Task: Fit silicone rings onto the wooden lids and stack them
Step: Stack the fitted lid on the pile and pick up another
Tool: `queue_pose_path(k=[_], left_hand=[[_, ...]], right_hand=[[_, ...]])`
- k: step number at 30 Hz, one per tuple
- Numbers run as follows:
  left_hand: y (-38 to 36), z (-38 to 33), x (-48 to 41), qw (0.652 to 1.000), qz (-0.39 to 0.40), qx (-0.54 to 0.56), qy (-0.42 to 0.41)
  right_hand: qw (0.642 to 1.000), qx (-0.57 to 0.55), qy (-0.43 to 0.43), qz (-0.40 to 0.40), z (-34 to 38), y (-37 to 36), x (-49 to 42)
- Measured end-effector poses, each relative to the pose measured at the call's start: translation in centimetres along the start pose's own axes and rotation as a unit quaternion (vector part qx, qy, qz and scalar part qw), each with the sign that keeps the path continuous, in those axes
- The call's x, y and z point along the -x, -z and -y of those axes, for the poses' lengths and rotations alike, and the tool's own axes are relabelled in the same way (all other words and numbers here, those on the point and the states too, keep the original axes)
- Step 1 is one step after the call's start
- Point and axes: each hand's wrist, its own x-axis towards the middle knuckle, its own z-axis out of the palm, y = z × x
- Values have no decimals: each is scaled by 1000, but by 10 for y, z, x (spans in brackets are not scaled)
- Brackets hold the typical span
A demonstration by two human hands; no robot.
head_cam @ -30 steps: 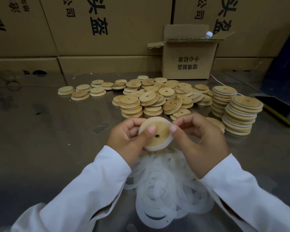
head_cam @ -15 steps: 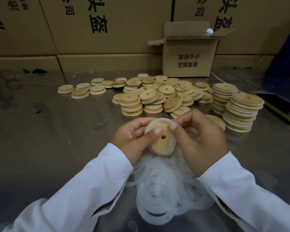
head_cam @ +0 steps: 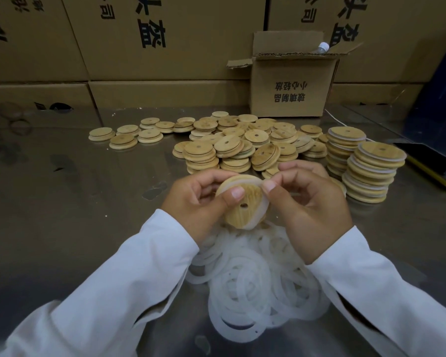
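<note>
A round wooden lid [head_cam: 242, 211] with a small hole is held tilted above the table between both hands. A translucent white silicone ring [head_cam: 258, 215] lies around its rim on the top and right side. My left hand [head_cam: 196, 199] grips the lid from the left, thumb on its face. My right hand [head_cam: 312, 202] pinches the ring at the lid's upper right edge. Below the hands lies a heap of loose silicone rings [head_cam: 255, 287]. Two stacks of ringed lids [head_cam: 371, 173] stand to the right.
A spread of bare wooden lids [head_cam: 232, 143] covers the steel table [head_cam: 75, 202] behind my hands. An open small carton [head_cam: 291, 86] stands at the back, in front of a wall of large cartons [head_cam: 152, 39]. A dark yellow-edged object [head_cam: 433, 163] lies far right.
The lid has turned in my hands and tilted further. The ring has slid further round its rim on the right side. Both hands stayed in about the same place.
</note>
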Motion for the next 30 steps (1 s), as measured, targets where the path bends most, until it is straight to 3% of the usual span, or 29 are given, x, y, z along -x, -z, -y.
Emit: queue_pose_path(k=[12,17,22,30], left_hand=[[-6,5,6,999,-41,9,28],[-6,5,4,995,-66,53,51],[-7,7,5,995,-35,62,68],[-5,4,3,1000,-12,-6,16]], right_hand=[[995,80,61,14,-8,-4,8],[993,77,85,-25,-10,-7,11],[995,64,74,-19,-6,-4,10],[999,29,15,28,-2,-5,9]])
